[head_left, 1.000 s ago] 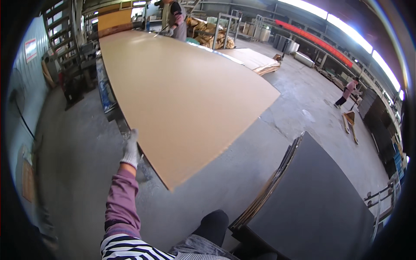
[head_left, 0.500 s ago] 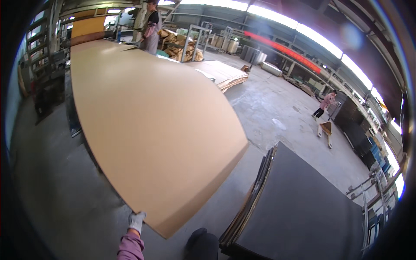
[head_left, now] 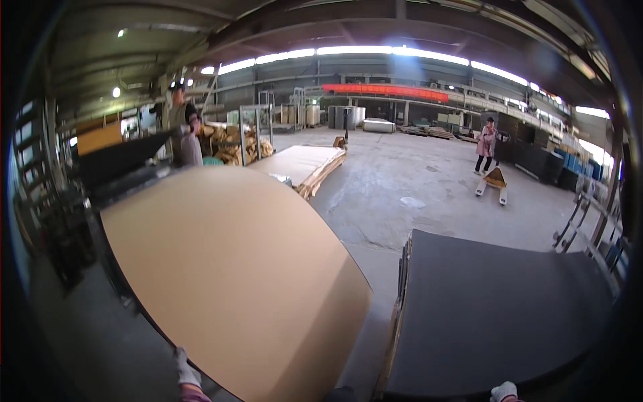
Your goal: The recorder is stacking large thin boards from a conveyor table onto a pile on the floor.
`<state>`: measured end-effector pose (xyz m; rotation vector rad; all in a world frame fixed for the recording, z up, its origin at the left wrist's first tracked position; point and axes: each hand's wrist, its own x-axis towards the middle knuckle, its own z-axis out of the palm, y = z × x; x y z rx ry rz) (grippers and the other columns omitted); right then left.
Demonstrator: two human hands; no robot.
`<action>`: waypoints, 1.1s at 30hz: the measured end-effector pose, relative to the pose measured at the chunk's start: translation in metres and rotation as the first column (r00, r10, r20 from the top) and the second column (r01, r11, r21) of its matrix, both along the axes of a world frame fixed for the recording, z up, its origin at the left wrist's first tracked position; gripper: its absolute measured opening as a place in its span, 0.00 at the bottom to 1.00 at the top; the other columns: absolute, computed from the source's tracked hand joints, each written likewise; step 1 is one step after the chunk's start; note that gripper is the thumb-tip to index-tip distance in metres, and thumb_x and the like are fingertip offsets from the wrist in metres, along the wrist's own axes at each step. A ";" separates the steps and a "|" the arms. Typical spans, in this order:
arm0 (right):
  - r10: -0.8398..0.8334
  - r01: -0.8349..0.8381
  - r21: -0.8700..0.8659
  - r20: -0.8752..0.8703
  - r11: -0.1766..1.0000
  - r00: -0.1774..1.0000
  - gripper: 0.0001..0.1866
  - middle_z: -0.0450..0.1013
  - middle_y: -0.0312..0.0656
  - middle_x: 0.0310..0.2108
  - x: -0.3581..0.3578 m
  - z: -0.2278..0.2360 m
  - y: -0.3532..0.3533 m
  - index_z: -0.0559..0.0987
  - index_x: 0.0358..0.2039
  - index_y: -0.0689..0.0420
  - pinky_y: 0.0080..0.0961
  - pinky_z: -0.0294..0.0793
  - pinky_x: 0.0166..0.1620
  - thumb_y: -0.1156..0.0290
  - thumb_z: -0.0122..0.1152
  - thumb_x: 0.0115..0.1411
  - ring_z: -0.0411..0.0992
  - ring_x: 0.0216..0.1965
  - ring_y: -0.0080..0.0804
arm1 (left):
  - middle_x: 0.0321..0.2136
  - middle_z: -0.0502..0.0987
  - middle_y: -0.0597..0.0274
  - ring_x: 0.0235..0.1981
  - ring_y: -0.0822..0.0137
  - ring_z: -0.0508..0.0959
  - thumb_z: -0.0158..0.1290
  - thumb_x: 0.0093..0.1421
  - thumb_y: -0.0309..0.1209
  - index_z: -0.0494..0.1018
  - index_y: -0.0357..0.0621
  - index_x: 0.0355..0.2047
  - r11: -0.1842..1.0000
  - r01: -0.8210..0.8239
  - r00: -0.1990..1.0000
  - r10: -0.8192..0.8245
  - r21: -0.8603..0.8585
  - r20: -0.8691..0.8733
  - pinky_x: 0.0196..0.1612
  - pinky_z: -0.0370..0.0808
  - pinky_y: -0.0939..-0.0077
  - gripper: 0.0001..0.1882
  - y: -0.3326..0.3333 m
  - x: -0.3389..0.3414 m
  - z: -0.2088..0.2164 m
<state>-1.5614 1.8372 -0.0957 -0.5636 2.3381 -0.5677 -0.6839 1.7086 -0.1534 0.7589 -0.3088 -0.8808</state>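
Observation:
My left hand, in a pale work glove, is closed on the near left edge of a large tan sheet. The sheet is smooth and bowed, and stretches away toward the far left. At the lower right my gloved right hand shows with its fingers curled, at the near edge of a dark grey sheet. What those fingers hold, if anything, is hidden. This dark sheet lies on top of a stack of sheets to the right of the tan one.
A co-worker stands beyond the tan sheet, next to a raised black sheet. A pallet stack of pale sheets lies behind. Farther right, another person stands by a pallet truck. Metal rails border the right.
My view has tilted up and turned right. My right hand has come into view at the dark stack. At the far end a black sheet now shows raised. My left hand keeps hold of the tan sheet.

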 end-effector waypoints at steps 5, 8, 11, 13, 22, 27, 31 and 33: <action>-0.265 0.372 -0.122 0.505 0.920 0.821 0.10 0.65 0.46 0.16 -0.062 -0.085 0.018 0.67 0.22 0.55 0.39 0.64 0.16 0.69 0.48 0.59 0.60 0.11 0.42 | 0.41 0.77 0.54 0.45 0.59 0.76 0.55 0.58 0.39 0.72 0.37 0.47 0.974 -0.111 0.929 0.031 0.198 0.368 0.50 0.74 0.60 0.21 -0.049 -0.020 0.104; 0.030 -0.055 -0.182 -0.138 0.982 0.990 0.08 0.71 0.46 0.15 -0.089 -0.109 0.045 0.76 0.24 0.58 0.40 0.70 0.19 0.68 0.53 0.55 0.70 0.13 0.43 | 0.37 0.76 0.62 0.40 0.66 0.75 0.54 0.56 0.34 0.76 0.37 0.38 0.973 -0.209 0.830 0.126 0.094 0.544 0.50 0.73 0.67 0.14 -0.097 -0.083 0.219; -0.122 0.183 -0.358 0.185 0.916 0.975 0.06 0.69 0.39 0.18 -0.034 0.028 0.044 0.75 0.26 0.56 0.34 0.69 0.22 0.67 0.57 0.55 0.69 0.17 0.34 | 0.32 0.72 0.69 0.35 0.71 0.71 0.49 0.63 0.34 0.74 0.42 0.38 0.957 -0.002 0.650 0.223 -0.291 0.727 0.42 0.73 0.73 0.09 -0.094 -0.255 0.382; -0.177 0.273 -0.473 0.238 0.838 0.955 0.09 0.71 0.36 0.19 -0.019 0.080 0.048 0.76 0.31 0.57 0.28 0.70 0.21 0.64 0.58 0.58 0.69 0.17 0.26 | 0.31 0.72 0.67 0.32 0.72 0.73 0.50 0.61 0.32 0.73 0.42 0.37 0.887 0.333 -0.054 0.358 -0.321 0.932 0.36 0.73 0.74 0.08 -0.119 -0.407 0.398; -0.312 0.622 -0.675 0.538 0.398 0.783 0.23 0.74 0.41 0.47 -0.020 0.169 0.103 0.74 0.53 0.58 0.34 0.71 0.48 0.63 0.62 0.59 0.71 0.45 0.31 | 0.63 0.60 0.47 0.62 0.50 0.65 0.53 0.59 0.50 0.55 0.41 0.65 0.130 0.682 -0.710 -0.117 0.720 0.694 0.61 0.66 0.61 0.41 0.055 -0.655 0.284; -0.483 0.817 -0.546 0.673 0.186 0.560 0.22 0.76 0.42 0.42 -0.031 0.028 0.134 0.76 0.48 0.61 0.36 0.72 0.44 0.61 0.61 0.57 0.73 0.41 0.36 | 0.66 0.54 0.43 0.68 0.56 0.54 0.53 0.60 0.41 0.53 0.36 0.66 0.576 0.413 -0.418 -0.569 0.706 0.709 0.68 0.52 0.66 0.38 -0.020 -0.430 0.206; -0.610 0.872 -0.374 0.624 0.316 0.489 0.30 0.74 0.53 0.49 -0.012 -0.042 0.162 0.74 0.50 0.67 0.43 0.71 0.48 0.54 0.61 0.58 0.73 0.47 0.46 | 0.64 0.56 0.48 0.66 0.58 0.53 0.47 0.66 0.46 0.53 0.38 0.65 0.613 -0.164 -0.457 -0.742 0.773 0.491 0.67 0.50 0.65 0.35 -0.004 -0.268 0.169; -0.685 0.901 -0.135 0.607 0.411 0.403 0.38 0.59 0.60 0.63 -0.012 -0.092 0.183 0.67 0.59 0.68 0.42 0.58 0.63 0.49 0.59 0.58 0.58 0.64 0.51 | 0.57 0.66 0.48 0.60 0.55 0.63 0.44 0.66 0.46 0.60 0.35 0.60 0.522 -0.383 -0.311 -0.850 0.762 0.426 0.62 0.59 0.62 0.31 0.022 -0.218 0.159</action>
